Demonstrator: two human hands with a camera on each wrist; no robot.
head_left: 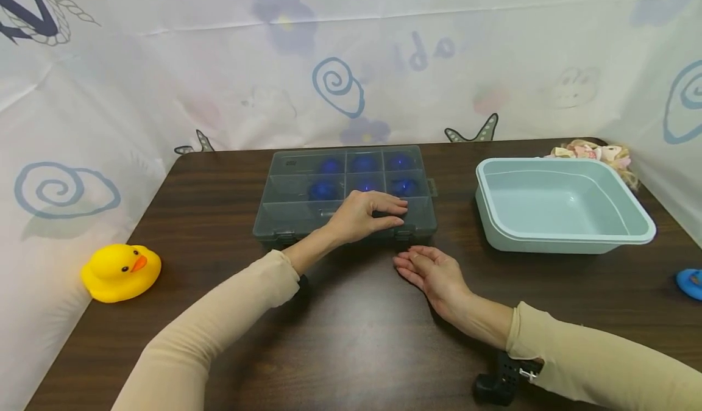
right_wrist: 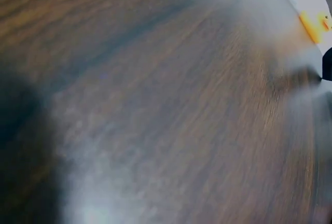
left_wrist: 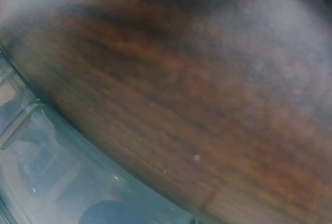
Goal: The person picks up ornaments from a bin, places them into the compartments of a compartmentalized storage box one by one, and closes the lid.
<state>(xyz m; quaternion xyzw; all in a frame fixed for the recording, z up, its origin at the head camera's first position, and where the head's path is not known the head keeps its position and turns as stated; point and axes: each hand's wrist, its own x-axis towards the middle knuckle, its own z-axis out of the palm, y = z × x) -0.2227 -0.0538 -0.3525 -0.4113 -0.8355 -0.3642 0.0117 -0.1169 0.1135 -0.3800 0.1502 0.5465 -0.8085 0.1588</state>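
A translucent grey compartment box point(head_left: 298, 216) lies on the table with its lid down. Blue round things point(head_left: 325, 189) show through the lid in several of its compartments. My left hand point(head_left: 359, 217) is over the front part of the box, fingers extended to the right and loosely bent, holding nothing. Just in front of the box's front right corner is my right hand point(head_left: 436, 277), palm turned up and inward with fingers loosely curved and nothing in them. The box's edge point(left_wrist: 104, 182) also appears in the left wrist view; the right wrist view is mostly blurred table.
A pale green plastic basin point(head_left: 565, 240) stands to the right, with a doll point(head_left: 595, 152) partly hidden behind it. On the left is a yellow rubber duck point(head_left: 122, 272). A blue object point(head_left: 691, 283) sits at the right edge. A patterned white cloth point(head_left: 219, 82) hangs behind the table.
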